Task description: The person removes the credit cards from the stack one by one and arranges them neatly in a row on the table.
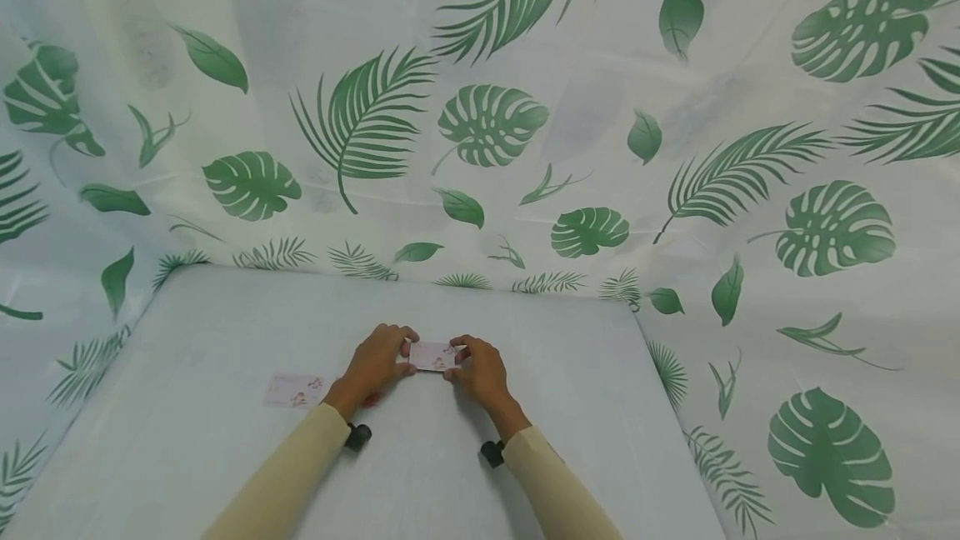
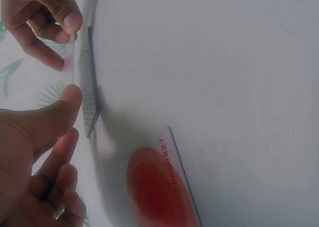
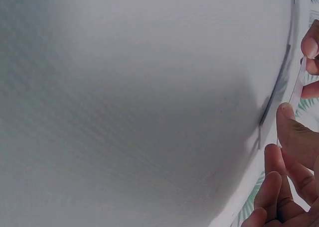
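cards: 3 | left hand (image 1: pixel 375 361) + right hand (image 1: pixel 480 372) pinch one card (image 1: pixel 432 356) | table (image 1: pixel 187 332): two

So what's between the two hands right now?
Only the card, pinched at its ends by the left hand and right hand, seen in the head view.

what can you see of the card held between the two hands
The card is a small, thin, pale rectangle with faint pinkish-red markings on its face, too small to read. It looks like stiff paper or plastic. It is held just above the white table, lifted clear of it and casting a shadow, long side running left to right. The left hand pinches its left end and the right hand its right end. In the wrist views it shows edge-on as a thin line between thumb and fingertips.
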`<control>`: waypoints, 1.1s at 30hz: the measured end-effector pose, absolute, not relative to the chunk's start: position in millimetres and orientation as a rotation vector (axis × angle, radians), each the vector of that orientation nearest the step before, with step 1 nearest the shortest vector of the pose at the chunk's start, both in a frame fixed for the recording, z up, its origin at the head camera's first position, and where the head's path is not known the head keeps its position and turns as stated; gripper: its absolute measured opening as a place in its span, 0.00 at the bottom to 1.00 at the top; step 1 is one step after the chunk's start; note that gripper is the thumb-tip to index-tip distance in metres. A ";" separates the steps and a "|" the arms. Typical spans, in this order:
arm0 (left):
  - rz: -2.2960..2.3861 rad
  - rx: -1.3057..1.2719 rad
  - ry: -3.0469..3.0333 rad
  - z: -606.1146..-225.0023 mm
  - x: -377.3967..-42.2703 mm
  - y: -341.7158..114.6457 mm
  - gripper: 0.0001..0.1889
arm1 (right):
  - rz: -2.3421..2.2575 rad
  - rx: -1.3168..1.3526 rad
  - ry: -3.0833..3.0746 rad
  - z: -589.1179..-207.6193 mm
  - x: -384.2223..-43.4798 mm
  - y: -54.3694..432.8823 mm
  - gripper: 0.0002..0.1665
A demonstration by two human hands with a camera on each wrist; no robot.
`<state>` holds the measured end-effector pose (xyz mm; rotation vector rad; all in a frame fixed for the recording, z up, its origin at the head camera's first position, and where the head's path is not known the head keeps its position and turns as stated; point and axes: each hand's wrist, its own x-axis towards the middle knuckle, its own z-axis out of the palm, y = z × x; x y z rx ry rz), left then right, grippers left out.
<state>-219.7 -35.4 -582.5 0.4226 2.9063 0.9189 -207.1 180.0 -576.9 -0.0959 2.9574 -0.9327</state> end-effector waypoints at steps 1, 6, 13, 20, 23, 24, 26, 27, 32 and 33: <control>0.925 0.430 2.911 -581.2 -218.6 -35.8 0.26 | -0.936 -0.098 2.959 -576.5 -206.4 180.4 0.32; 0.942 0.476 2.940 -576.9 -212.2 -39.4 0.26 | -0.938 -0.111 2.970 -573.4 -201.3 180.3 0.31; 0.949 0.515 2.959 -575.2 -203.9 -45.6 0.27 | -0.945 -0.109 2.970 -568.3 -191.8 176.8 0.31; 0.967 0.543 2.966 -574.0 -195.4 -51.0 0.28 | -0.948 -0.147 2.978 -567.6 -184.0 174.8 0.31; 0.980 0.558 2.979 -572.8 -191.0 -52.8 0.28 | -0.968 -0.153 2.967 -567.1 -180.1 174.3 0.31; 0.978 0.563 2.984 -572.3 -189.5 -53.6 0.28 | -0.978 -0.155 2.963 -566.7 -178.8 173.9 0.31; 0.977 0.570 2.994 -571.2 -186.3 -55.1 0.28 | -0.979 -0.162 2.962 -566.5 -175.8 173.0 0.31; 0.977 0.574 2.998 -570.8 -184.7 -55.9 0.28 | -0.983 -0.166 2.960 -566.5 -174.3 172.5 0.32; 0.968 0.586 2.999 -572.7 -179.0 -59.5 0.29 | -1.000 -0.179 2.950 -566.7 -167.1 170.4 0.32; 0.970 0.589 2.995 -573.7 -178.0 -60.3 0.29 | -1.002 -0.177 2.946 -566.9 -165.9 170.1 0.32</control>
